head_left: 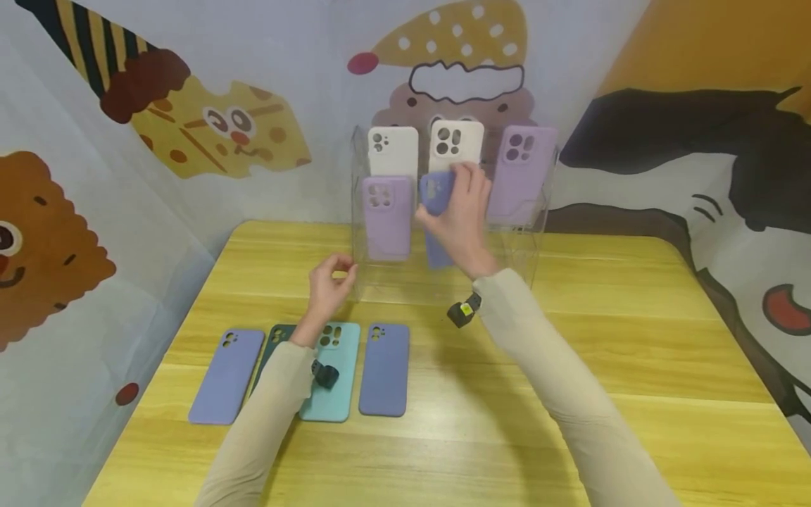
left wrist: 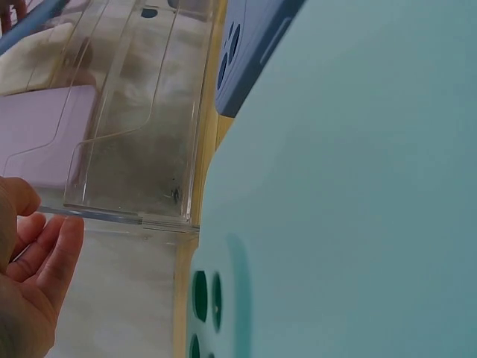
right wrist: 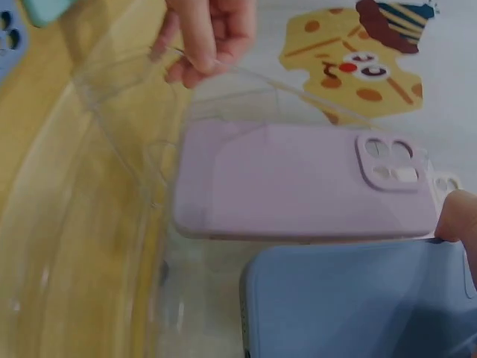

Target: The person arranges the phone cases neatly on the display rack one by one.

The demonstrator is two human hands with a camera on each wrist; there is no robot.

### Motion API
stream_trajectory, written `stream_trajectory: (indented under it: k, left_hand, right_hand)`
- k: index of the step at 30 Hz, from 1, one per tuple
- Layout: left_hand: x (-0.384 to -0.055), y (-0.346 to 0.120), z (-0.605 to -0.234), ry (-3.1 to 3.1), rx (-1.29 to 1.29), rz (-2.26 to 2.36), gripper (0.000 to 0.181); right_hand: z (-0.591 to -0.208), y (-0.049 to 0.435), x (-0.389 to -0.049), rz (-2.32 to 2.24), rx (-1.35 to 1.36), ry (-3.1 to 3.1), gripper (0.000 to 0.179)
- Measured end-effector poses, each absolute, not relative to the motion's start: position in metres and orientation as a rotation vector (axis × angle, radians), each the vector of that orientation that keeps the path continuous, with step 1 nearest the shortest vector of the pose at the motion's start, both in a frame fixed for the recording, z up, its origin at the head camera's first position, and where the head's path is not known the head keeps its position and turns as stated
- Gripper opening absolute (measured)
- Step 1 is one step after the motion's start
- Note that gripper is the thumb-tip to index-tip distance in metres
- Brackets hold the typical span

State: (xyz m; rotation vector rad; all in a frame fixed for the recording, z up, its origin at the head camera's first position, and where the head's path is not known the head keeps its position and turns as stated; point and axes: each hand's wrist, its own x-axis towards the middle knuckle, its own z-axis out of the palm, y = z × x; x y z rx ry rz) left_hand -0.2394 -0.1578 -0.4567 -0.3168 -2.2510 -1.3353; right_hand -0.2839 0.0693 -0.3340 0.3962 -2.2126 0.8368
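My right hand (head_left: pixel 465 218) grips a blue phone case (head_left: pixel 438 255) by its sides, thumb on the left edge and fingers on the right. The case stands upright in the middle of the clear acrylic stand's (left wrist: pixel 134 179) front tier, camera holes at the top. A lilac case (head_left: pixel 388 229) stands beside it to the left. At the stand's left side, my left hand (head_left: pixel 329 285) pinches the clear edge between thumb and fingertips. In the right wrist view, the blue case (right wrist: pixel 358 298) lies close alongside the lilac case (right wrist: pixel 291 179).
Two whitish cases (head_left: pixel 393 151) and a lilac case (head_left: pixel 522 172) fill the back tier. On the wooden table (head_left: pixel 602 352) lie a periwinkle case (head_left: pixel 227 380), a dark green case (head_left: pixel 279 334) partly under my left arm, a turquoise case (head_left: pixel 338 380) and a slate-blue case (head_left: pixel 384 373).
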Motion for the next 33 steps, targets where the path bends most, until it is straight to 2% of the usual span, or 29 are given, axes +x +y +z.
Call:
stream_trajectory:
  k: [6, 14, 33]
  left_hand:
    - [-0.241, -0.157, -0.459, -2.256, -0.324, -1.323, 0.008]
    - [-0.24, -0.157, -0.457, -2.254, -0.327, -1.331, 0.008]
    - [-0.24, -0.158, -0.458, -2.232, -0.34, -1.32, 0.008]
  right_hand:
    - [-0.33, 0.064, -0.297, 0.871, 0.266, -2.198, 0.066]
    - [-0.348, 0.058, -0.305, 0.886, 0.224, -2.005, 0.067]
    - [-0.377, 0.04, -0.298, 0.888, 0.145, -2.006, 0.065]
